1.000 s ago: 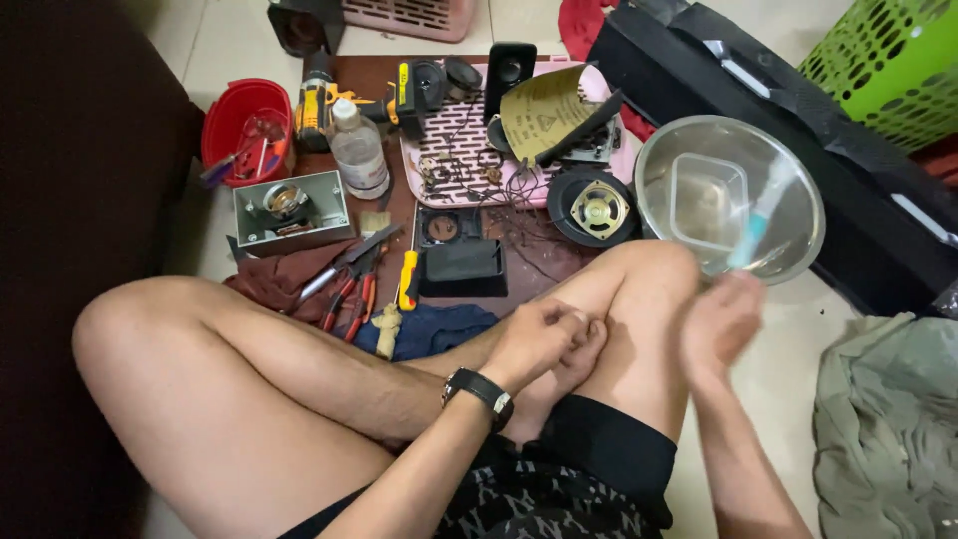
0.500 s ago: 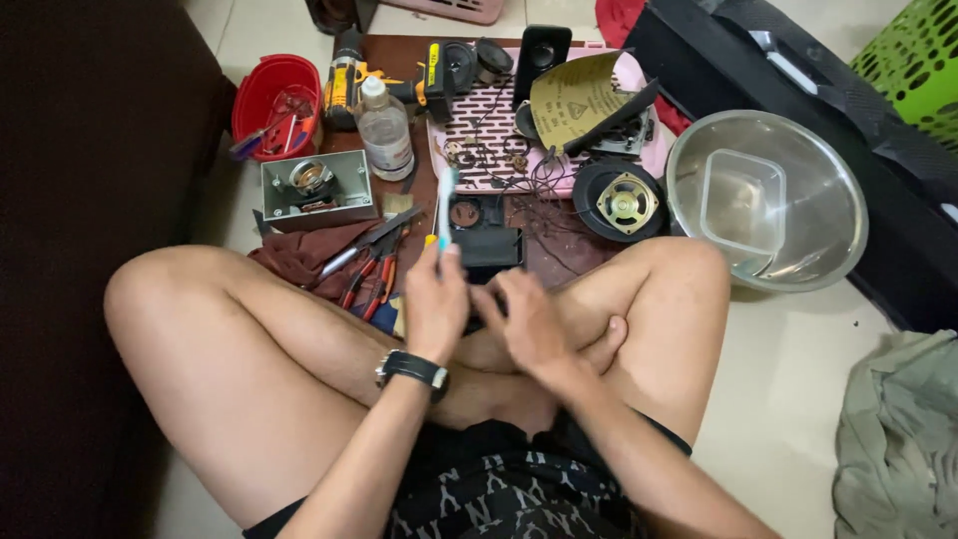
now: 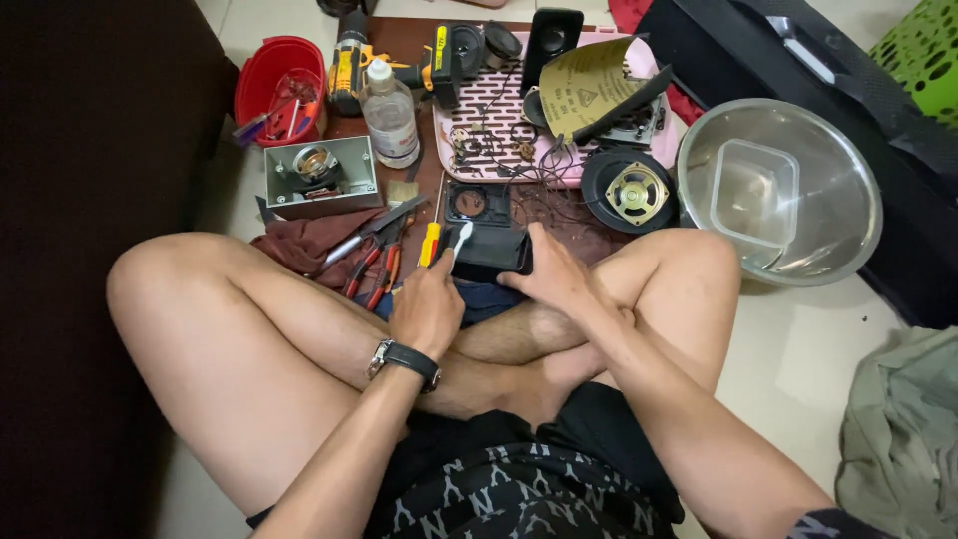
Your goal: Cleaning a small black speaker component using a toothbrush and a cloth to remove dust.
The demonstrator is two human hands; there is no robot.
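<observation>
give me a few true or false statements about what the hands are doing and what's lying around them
1. The left hand holds a small white-tipped brush against the black rectangular box. True.
2. The right hand rests in the round steel bowl. False: it grips the black box, apart from the bowl.
3. A clear square plastic container sits inside the steel bowl. True.
4. The clear plastic bottle with a white cap lies tipped over. False: it stands upright.
5. The round black loudspeaker with a gold centre lies between the pink slotted tray and the right knee. True.
</observation>
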